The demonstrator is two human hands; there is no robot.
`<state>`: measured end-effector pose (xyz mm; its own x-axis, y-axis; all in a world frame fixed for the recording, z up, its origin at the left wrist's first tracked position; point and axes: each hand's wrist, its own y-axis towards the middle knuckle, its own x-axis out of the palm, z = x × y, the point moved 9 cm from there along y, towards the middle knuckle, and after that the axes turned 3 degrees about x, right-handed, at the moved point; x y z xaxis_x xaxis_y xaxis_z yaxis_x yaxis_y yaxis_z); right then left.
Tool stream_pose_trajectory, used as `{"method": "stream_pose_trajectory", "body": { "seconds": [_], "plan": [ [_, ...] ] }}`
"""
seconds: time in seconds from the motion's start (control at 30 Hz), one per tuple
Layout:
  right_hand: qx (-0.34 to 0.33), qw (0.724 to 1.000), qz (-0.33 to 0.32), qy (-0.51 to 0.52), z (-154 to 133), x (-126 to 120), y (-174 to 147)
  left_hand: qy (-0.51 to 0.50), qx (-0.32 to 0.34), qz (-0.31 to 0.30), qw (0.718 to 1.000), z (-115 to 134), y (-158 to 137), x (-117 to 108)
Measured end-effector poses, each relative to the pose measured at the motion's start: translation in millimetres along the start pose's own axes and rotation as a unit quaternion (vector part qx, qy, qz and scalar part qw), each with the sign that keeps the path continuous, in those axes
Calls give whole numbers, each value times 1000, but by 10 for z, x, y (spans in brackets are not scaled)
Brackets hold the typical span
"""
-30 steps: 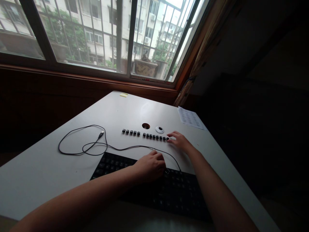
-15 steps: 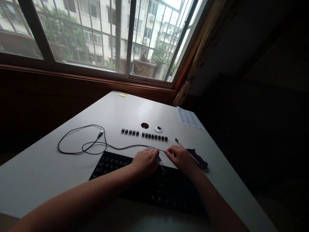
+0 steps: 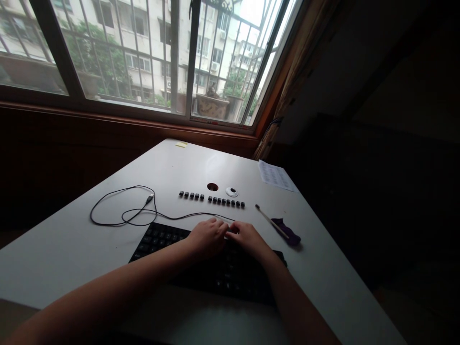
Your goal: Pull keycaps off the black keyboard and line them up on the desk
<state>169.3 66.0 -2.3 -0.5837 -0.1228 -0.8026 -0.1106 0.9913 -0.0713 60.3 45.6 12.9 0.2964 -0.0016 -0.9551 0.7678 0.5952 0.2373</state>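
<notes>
Both hands meet over the upper edge of a black keyboard (image 3: pixel 158 239) lying on the white table. My left hand (image 3: pixel 207 236) is closed, curled round what looks like a wire keycap puller; the hand hides most of it. Against its fingertips, my right hand (image 3: pixel 247 237) has thumb and fingers bent together in a pinch. Whatever it pinches is hidden. Behind the hands, small black keycaps (image 3: pixel 223 201) stand in a row with a gap in it. My forearms cover much of the keyboard's middle.
A black USB cable (image 3: pixel 108 224) loops on the left. To the right, a toothbrush (image 3: pixel 271 220) rests partly on a purple cloth (image 3: pixel 293 238). Farther back are a round table hole (image 3: pixel 212 187), its white cover (image 3: pixel 232 192), a printed sheet (image 3: pixel 276 176) and a yellow note (image 3: pixel 181 144).
My right hand has moved left until its fingers meet my left hand. The puller's grey body and wire, visible before, are now mostly covered. The view has shifted slightly.
</notes>
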Motion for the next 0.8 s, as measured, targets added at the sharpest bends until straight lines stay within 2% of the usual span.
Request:
{"method": "stream_pose_trajectory", "body": {
  "seconds": [0.1, 0.2, 0.3, 0.4, 0.8],
  "plan": [
    [-5, 999, 27, 43, -39, -80, -44, 8, 5, -2, 1000, -5, -48, -28],
    [20, 991, 61, 119, 38, -204, -103, 14, 5, -8, 1000, -18, -97, -60],
    [45, 962, 96, 250, 176, -351, -194, 12, 5, -9, 1000, -35, -120, -79],
    [14, 939, 127, 319, 226, -489, -314, 1, 16, -6, 1000, -39, -115, -67],
    [-97, 970, 160, 156, 28, -501, -594, -88, 43, -7, 995, -71, -76, -17]
  ]
}}
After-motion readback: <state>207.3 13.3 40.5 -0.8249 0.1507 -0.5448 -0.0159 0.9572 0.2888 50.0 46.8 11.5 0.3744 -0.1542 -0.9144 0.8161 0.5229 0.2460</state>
